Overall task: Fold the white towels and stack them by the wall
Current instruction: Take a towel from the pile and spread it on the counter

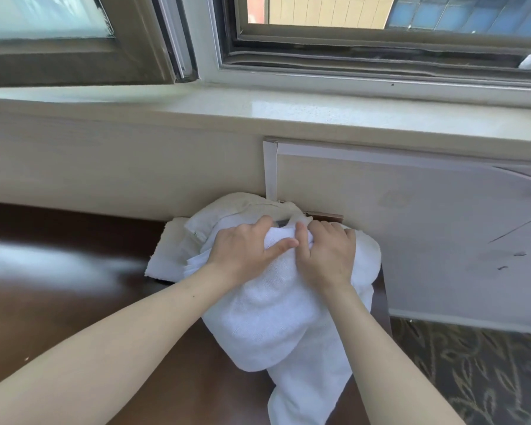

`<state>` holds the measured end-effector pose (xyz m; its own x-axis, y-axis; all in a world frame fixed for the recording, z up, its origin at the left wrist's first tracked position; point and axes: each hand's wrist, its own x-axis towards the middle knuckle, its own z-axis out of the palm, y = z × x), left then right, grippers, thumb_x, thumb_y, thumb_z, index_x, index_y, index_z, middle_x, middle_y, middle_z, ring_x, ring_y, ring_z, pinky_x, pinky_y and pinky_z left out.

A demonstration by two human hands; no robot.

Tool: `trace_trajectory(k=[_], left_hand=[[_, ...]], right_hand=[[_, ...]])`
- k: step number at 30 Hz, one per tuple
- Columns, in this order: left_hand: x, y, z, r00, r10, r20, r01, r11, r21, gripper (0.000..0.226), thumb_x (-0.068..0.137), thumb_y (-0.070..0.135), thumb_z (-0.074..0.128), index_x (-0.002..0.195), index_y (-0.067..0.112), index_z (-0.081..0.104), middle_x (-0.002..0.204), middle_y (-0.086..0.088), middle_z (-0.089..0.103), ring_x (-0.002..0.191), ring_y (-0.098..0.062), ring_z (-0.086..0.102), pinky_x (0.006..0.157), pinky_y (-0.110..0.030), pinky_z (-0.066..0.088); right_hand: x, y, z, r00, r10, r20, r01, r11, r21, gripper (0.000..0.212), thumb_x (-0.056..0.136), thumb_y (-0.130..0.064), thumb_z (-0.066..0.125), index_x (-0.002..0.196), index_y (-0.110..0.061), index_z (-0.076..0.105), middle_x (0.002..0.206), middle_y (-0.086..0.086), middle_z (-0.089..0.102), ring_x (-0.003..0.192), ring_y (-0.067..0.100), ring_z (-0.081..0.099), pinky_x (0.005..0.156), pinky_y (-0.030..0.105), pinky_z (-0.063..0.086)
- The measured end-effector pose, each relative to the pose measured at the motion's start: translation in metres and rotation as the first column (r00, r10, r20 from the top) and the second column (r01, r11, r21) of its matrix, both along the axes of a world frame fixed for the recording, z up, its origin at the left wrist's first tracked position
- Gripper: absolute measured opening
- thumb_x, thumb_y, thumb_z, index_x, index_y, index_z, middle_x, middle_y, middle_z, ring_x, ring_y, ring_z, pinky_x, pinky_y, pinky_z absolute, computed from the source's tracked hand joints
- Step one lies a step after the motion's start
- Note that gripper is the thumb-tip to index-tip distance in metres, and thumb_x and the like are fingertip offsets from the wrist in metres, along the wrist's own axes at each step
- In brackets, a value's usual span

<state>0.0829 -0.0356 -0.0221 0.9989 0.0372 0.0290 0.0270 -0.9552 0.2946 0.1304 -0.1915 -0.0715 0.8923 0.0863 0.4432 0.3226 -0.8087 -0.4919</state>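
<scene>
A bunched white towel [273, 314] lies on the dark wooden table [74, 302] and hangs over its near right edge. My left hand [242, 250] and my right hand [327, 256] both grip its far end, fingers curled into the cloth, close to the wall [120, 167]. Behind and to the left sits a flat folded white towel [169, 253], with another crumpled pale towel [242, 204] resting against the wall. Part of the pile is hidden under my hands.
A cream windowsill [288, 111] juts out above the wall, with window frames over it. A white panel [442, 240] leans against the wall on the right. Patterned carpet [472, 378] lies beyond the table's right edge.
</scene>
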Motion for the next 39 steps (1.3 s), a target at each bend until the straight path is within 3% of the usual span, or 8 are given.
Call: trace_trajectory(k=[4,7,12,15,21,27,31,39], left_hand=[[-0.005,0.008,0.005,0.994,-0.008,0.107,0.009,1.0,-0.006,0.061,0.078,0.086,0.018,0.087,0.028,0.034,0.06,0.012,0.045,0.064,-0.016,0.05,0.049,-0.03,0.022],[-0.01,0.017,0.006,0.99,0.083,0.112,-0.063,0.983,-0.174,0.085,0.067,0.095,0.014,0.105,0.028,0.05,0.086,0.02,0.053,0.08,-0.009,0.052,0.063,-0.031,0.032],[-0.035,0.039,0.009,0.993,0.116,-0.007,-0.105,0.871,-0.479,0.086,0.05,0.106,0.008,0.083,0.035,0.044,0.07,0.016,0.055,0.067,-0.001,0.052,0.061,-0.031,0.037],[-0.05,0.059,0.017,0.992,0.129,0.004,-0.1,0.79,-0.605,0.085,0.052,0.107,0.022,0.062,0.023,0.033,0.051,0.016,0.039,0.051,-0.006,0.036,0.056,-0.033,0.028],[-0.104,0.128,0.051,0.989,0.12,0.09,-0.021,0.706,-0.708,0.089,0.05,0.106,0.032,0.059,0.018,0.026,0.053,0.012,0.029,0.052,-0.01,0.026,0.053,-0.032,0.021],[-0.187,0.239,0.085,0.972,0.156,0.173,0.004,0.731,-0.682,0.086,0.052,0.105,0.03,0.059,0.02,0.02,0.054,0.012,0.023,0.051,-0.01,0.02,0.049,-0.027,0.014],[-0.249,0.32,0.105,0.952,0.217,0.218,-0.045,0.798,-0.601,0.079,0.054,0.105,0.026,0.056,0.026,0.02,0.047,0.014,0.025,0.043,-0.006,0.021,0.044,-0.021,0.014],[-0.323,0.472,0.15,0.889,0.346,0.301,-0.284,0.931,-0.231,0.072,0.069,0.089,0.022,0.06,0.018,0.026,0.048,0.007,0.027,0.047,-0.013,0.026,0.048,-0.032,0.018]], right_hand=[[-0.002,0.003,0.017,1.0,0.02,-0.01,-0.02,1.0,-0.001,0.048,0.092,-0.045,0.039,0.054,-0.02,0.028,0.048,-0.007,0.032,0.053,0.022,0.036,0.064,0.033,0.026],[-0.005,0.006,0.036,0.999,0.022,-0.034,-0.022,1.0,0.008,0.05,0.091,-0.048,0.036,0.052,-0.02,0.023,0.046,-0.004,0.034,0.052,0.024,0.038,0.064,0.037,0.033],[-0.012,0.017,0.081,1.0,0.016,0.027,-0.016,1.0,0.018,0.053,0.091,-0.051,0.035,0.052,-0.017,0.023,0.045,-0.002,0.032,0.05,0.026,0.039,0.065,0.039,0.037],[-0.024,0.037,0.112,0.991,0.033,0.132,-0.03,0.999,-0.028,0.052,0.091,-0.049,0.036,0.052,-0.018,0.024,0.044,-0.005,0.029,0.049,0.025,0.038,0.065,0.038,0.036],[-0.078,0.116,0.163,0.96,0.141,0.24,-0.114,0.985,-0.126,0.051,0.091,-0.05,0.035,0.051,-0.019,0.028,0.046,-0.006,0.037,0.053,0.024,0.04,0.068,0.036,0.034],[-0.15,0.222,0.198,0.957,0.198,0.214,-0.184,0.979,-0.083,0.054,0.088,-0.055,0.027,0.052,-0.015,0.023,0.043,-0.004,0.027,0.047,0.011,0.032,0.067,0.032,0.022],[-0.196,0.299,0.205,0.94,0.272,0.203,-0.26,0.962,-0.085,0.054,0.09,-0.054,0.029,0.054,-0.014,0.025,0.044,-0.001,0.025,0.046,0.016,0.032,0.064,0.032,0.022],[-0.24,0.439,0.207,0.925,0.367,0.093,-0.368,0.93,-0.009,0.053,0.093,-0.052,0.03,0.056,-0.014,0.027,0.048,0.0,0.029,0.052,0.026,0.036,0.059,0.037,0.04]])
